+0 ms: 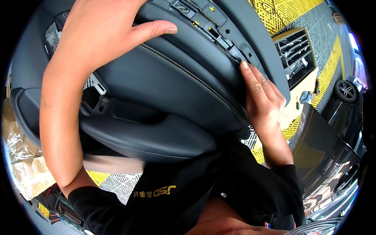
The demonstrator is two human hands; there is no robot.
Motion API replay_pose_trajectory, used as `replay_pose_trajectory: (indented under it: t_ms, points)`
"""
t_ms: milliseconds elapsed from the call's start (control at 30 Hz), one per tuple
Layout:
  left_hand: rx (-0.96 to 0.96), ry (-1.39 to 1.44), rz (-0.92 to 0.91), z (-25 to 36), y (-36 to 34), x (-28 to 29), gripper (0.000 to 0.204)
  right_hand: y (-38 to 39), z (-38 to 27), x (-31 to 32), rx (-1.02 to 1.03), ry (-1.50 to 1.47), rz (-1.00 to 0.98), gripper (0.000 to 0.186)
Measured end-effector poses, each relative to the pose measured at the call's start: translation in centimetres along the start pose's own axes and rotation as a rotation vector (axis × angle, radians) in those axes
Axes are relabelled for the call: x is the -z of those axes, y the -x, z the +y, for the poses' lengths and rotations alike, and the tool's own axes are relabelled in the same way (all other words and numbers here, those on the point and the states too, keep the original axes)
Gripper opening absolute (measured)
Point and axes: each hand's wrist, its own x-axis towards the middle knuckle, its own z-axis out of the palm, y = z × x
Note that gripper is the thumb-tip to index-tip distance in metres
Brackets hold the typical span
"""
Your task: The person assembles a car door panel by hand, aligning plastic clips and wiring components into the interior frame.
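A black car door panel (168, 80) with pale stitching lies in front of me, its padded armrest (149, 137) toward my body. Along its far side runs an open slot (219, 37) that bares plastic brackets and yellow clips. My left hand (103, 29) reaches over the panel's upper left, thumb stretched out above the padded strip; its other fingers are cut off by the top edge. On the right, my right hand (265, 96) lies with straight fingers, their tips touching the right end of the slot. I see nothing held in it.
At the right, an open box (295, 58) with metal parts stands near a green-handled tool (297, 105). A dark car panel (321, 133) and a wheel (346, 91) are farther right. Cardboard with clear wrap (25, 156) sits at the left. The floor has grey and yellow tiles (331, 27).
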Motion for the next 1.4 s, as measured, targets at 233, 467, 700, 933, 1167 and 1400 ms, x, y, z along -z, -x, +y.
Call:
replay_pose_trajectory:
  t_ms: [233,467,700,933,1167,1400]
  points:
    - [-0.007,0.006,0.017,0.0,0.0,-0.2,0.064,-0.1,0.3,-0.7,0.033,-0.034,0.044,0.061]
    - [0.003,-0.008,0.019,0.1,0.0,-0.3,0.066,0.1,0.2,-0.8,0.038,-0.019,0.062,0.061]
    - [-0.065,-0.152,0.000,-0.8,0.1,-1.0,0.070,0.2,0.0,-0.8,0.023,0.037,0.055,0.060]
    - [-0.060,-0.161,0.008,-0.6,0.2,-1.0,0.070,0.2,-0.8,-0.8,-0.005,0.096,0.052,0.061]
    - [-0.005,-0.015,-0.042,0.0,-0.1,0.2,0.067,0.0,-1.0,-0.6,-0.044,0.076,0.022,0.066]
    - [-0.033,-0.030,0.004,-0.2,0.0,-0.3,0.065,0.0,-1.3,-0.1,-0.071,0.085,-0.002,0.067]
